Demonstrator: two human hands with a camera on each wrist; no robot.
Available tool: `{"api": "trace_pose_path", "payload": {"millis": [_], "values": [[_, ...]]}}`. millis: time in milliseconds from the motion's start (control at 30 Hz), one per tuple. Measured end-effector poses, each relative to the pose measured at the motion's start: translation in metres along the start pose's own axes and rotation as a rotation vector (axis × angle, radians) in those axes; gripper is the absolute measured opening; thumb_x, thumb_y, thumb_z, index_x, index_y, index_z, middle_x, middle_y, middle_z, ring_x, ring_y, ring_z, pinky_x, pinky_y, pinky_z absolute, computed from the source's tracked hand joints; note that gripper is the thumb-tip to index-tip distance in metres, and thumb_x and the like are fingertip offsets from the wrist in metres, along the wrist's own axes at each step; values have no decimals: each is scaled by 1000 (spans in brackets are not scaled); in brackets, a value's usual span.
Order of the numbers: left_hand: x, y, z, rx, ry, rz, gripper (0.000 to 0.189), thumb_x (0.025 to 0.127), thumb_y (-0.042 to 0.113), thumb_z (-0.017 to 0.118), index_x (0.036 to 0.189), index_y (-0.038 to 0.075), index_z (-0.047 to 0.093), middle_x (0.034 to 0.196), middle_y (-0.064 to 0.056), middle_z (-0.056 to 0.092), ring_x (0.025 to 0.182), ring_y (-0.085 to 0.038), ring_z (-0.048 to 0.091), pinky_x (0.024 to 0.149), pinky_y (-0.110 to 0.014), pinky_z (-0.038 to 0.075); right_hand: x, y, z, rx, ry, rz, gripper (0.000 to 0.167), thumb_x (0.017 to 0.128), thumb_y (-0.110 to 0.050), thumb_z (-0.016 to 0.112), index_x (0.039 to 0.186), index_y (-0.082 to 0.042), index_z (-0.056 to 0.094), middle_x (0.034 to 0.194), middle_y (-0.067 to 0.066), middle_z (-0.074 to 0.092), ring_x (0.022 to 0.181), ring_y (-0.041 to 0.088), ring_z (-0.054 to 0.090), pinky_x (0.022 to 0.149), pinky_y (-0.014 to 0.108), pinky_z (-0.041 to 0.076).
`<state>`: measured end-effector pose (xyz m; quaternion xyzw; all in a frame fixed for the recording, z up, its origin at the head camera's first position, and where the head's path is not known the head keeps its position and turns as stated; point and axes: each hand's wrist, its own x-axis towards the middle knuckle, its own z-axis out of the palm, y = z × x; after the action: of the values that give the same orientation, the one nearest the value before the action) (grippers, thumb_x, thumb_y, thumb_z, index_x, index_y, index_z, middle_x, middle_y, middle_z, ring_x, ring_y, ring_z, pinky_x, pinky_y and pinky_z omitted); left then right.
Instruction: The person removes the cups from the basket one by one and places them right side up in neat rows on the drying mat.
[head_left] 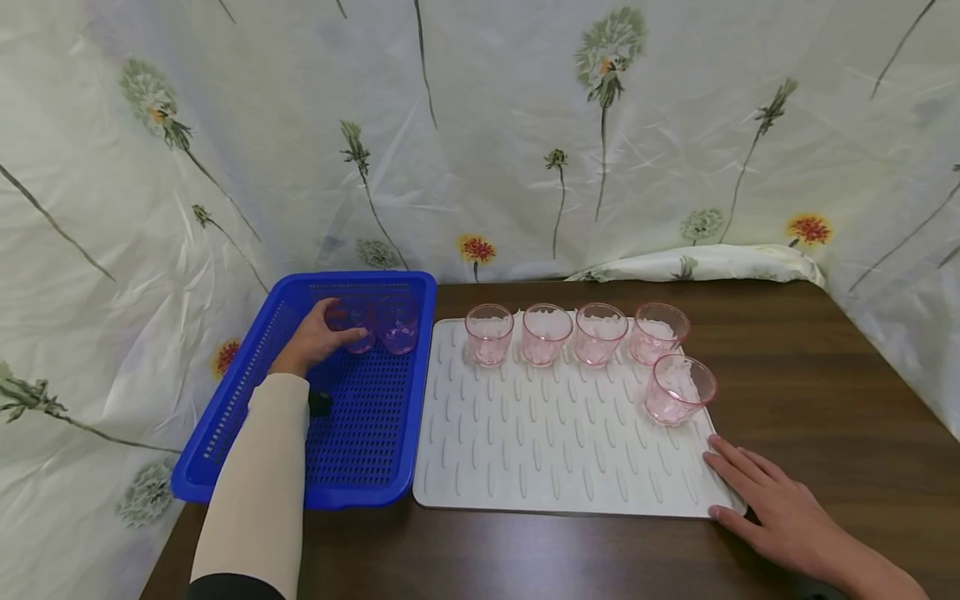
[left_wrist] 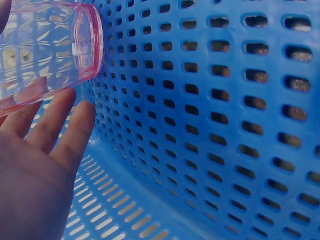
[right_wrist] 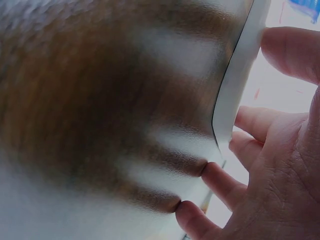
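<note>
Inside the blue basket (head_left: 423,383), my left hand (head_left: 309,337) grips a clear pink glass (head_left: 362,312) between thumb and fingers. The left wrist view shows this glass (left_wrist: 47,50) lying sideways in that picture, with fingers along its side and its pink end close to the perforated basket wall. A second pink glass (head_left: 397,325) stands right beside it in the basket. My right hand (head_left: 780,504) rests with fingers extended at the right edge of the white ridged mat (head_left: 547,442). Its fingertips touch the mat's edge and the table in the right wrist view.
Several pink glasses stand on the mat: a back row from the left glass (head_left: 489,333) to the right glass (head_left: 658,333), plus one nearer glass (head_left: 678,390) at the right. The brown table (head_left: 780,358) meets a flower-patterned curtain (head_left: 510,167) behind and at both sides.
</note>
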<state>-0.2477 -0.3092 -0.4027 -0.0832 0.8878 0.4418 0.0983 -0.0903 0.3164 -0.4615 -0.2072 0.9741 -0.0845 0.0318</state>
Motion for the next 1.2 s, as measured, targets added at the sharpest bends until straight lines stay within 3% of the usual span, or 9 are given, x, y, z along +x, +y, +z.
{"api": "trace_pose_path", "payload": {"millis": [400,733,933,1067,1200], "values": [[-6,4,0,7,-21,-5,93,94,27,68,159,3,6,159,-27,29,146,-44,31,118,-57,31,0,-1,0,0,6,-6,71,87,-45,72,145,-10,49,160,7,35,130,36,42,82,67,47],[-9,12,-13,82,-53,21,91,93,29,69,157,-2,12,154,-30,35,143,-45,35,116,-57,34,0,0,-1,1,0,2,72,87,-46,71,145,-11,48,160,8,35,131,37,41,82,68,46],[-17,19,-27,131,-18,54,94,92,32,70,158,0,10,155,-29,35,142,-46,35,115,-59,35,-1,0,0,2,-12,8,72,88,-47,70,146,-10,47,160,9,34,131,37,40,83,69,46],[-27,28,-31,115,30,81,97,91,38,71,159,5,9,156,-24,36,143,-43,36,115,-58,36,0,0,-1,1,-20,11,73,88,-47,70,146,-11,46,161,9,32,131,38,40,84,69,45],[-39,41,-31,88,27,137,98,90,40,72,159,9,11,157,-22,36,146,-40,34,116,-57,34,-1,1,0,6,-9,9,72,88,-46,70,146,-11,46,163,8,31,131,39,41,84,70,45]]}}
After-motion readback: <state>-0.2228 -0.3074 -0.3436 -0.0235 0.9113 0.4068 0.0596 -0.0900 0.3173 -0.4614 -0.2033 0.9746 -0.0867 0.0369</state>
